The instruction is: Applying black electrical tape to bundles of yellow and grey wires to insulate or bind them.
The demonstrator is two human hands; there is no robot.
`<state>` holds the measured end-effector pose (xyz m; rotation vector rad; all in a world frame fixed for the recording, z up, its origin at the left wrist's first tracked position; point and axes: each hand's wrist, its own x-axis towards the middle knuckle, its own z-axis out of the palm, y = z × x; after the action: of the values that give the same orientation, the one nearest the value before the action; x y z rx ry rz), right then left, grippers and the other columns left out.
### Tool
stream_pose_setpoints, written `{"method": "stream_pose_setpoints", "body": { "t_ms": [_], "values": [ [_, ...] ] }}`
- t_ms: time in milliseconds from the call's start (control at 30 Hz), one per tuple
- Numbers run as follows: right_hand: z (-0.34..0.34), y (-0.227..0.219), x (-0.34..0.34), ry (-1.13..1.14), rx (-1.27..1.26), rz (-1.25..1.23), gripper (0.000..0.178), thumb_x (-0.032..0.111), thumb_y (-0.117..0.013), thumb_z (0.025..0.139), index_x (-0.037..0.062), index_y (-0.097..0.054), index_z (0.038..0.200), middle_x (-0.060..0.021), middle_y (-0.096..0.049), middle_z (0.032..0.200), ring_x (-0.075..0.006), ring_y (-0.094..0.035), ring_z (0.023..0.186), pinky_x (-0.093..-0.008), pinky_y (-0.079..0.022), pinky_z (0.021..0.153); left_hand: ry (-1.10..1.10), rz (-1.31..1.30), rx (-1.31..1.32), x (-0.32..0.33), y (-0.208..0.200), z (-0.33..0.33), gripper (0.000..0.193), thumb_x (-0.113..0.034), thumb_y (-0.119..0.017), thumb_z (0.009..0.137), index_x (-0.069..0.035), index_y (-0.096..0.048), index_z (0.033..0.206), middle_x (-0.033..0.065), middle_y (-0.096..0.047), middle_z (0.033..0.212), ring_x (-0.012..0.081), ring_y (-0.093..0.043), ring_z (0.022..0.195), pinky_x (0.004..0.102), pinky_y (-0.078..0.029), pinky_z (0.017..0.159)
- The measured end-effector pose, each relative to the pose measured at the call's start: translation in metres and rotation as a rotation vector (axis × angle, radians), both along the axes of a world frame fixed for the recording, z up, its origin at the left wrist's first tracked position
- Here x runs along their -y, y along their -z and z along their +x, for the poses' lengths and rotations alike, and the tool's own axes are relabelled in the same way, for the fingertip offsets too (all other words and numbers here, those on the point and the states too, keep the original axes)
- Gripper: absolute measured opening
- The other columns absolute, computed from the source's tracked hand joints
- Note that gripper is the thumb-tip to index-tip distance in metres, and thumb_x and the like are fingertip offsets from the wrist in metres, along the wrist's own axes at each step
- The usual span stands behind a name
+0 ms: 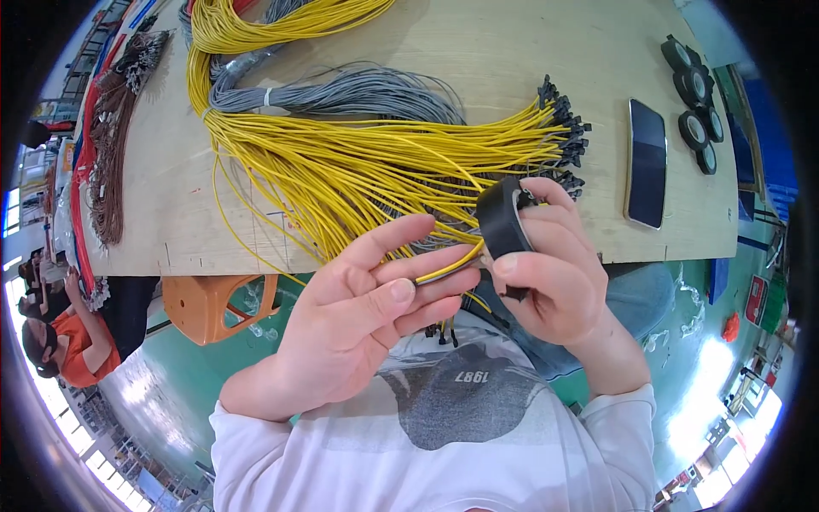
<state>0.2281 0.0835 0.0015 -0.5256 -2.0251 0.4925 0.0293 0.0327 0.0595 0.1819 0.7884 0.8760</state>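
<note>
Nearest, a few thin dark leads with black tips [442,333] hang below the bench edge, close to the white shirt; they are best kept out from under the wrists. Just beyond, the left hand [354,311] lies palm up, its thumb closed on a slim pair of yellow and grey plastic-coated wires [450,266] while the other fingers spread loosely beneath. To its right, the right hand [559,273] curls round a thick black roll of tape [496,220], thumb and fingers closed on it. The roll stands tilted by the wires' right end; whether any tape touches them cannot be told.

For a neat wrap, the two wires likely want to lie parallel and uncrossed, the left thumb firm near the turn, with the roll passed round under light, even pull.

Farther off, a broad fan of yellow cables [358,154] with black plastic connectors [573,141] covers the pale wooden bench [597,43]; loose strands should stay out of the turns. Beyond are a tied grey cable bundle [341,100] and, far right, spare black tape rolls [693,85].
</note>
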Motion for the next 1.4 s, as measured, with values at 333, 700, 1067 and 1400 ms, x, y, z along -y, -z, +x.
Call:
{"method": "stream_pose_setpoints", "body": {
  "t_ms": [333, 700, 1067, 1400],
  "values": [
    [-0.004, -0.002, -0.003, 0.011, -0.078, -0.004, 0.032, 0.007, -0.070, 0.061, 0.0088, -0.060, 0.091, -0.0082, -0.059, 0.085, -0.0240, -0.056, 0.075, -0.0437, -0.044, 0.082, 0.005, -0.003, 0.024, 0.001, -0.003, -0.001, 0.046, -0.003, -0.043, 0.090, -0.001, -0.027, 0.133, 0.0244, -0.039, 0.131, 0.0333, -0.044, 0.120, 0.0368, -0.040, 0.098],
    [0.000, -0.014, -0.013, -0.116, 0.053, -0.223, 0.034, -0.002, -0.068, 0.058, 0.0095, -0.060, 0.089, -0.0074, -0.057, 0.082, -0.0274, -0.053, 0.075, -0.0389, -0.044, 0.074, -0.016, -0.007, 0.032, 0.001, -0.002, -0.003, 0.045, -0.003, -0.044, 0.089, -0.001, -0.028, 0.131, 0.0254, -0.039, 0.130, 0.0328, -0.045, 0.119, 0.0367, -0.041, 0.098],
    [-0.011, -0.013, -0.012, -0.141, 0.111, -0.237, 0.040, -0.005, -0.065, 0.054, 0.0067, -0.056, 0.091, -0.0057, -0.054, 0.078, -0.0261, -0.051, 0.074, -0.0375, -0.041, 0.072, 0.290, 0.836, -1.225, 0.002, 0.010, 0.002, 0.014, 0.001, -0.058, 0.079, 0.003, -0.063, 0.092, 0.0105, -0.065, 0.088, 0.0210, -0.062, 0.080, 0.0303, -0.047, 0.076],
    [-0.001, -0.024, -0.006, -0.136, 0.182, -0.255, 0.037, -0.003, -0.064, 0.060, 0.0054, -0.057, 0.095, -0.0067, -0.054, 0.080, -0.0249, -0.051, 0.074, -0.0387, -0.042, 0.077, 0.229, 0.998, -1.349, -0.004, 0.022, 0.020, 0.011, 0.002, -0.062, 0.072, 0.000, -0.061, 0.083, 0.0082, -0.056, 0.071, 0.0218, -0.053, 0.059, 0.0289, -0.042, 0.051]
  ]
}}
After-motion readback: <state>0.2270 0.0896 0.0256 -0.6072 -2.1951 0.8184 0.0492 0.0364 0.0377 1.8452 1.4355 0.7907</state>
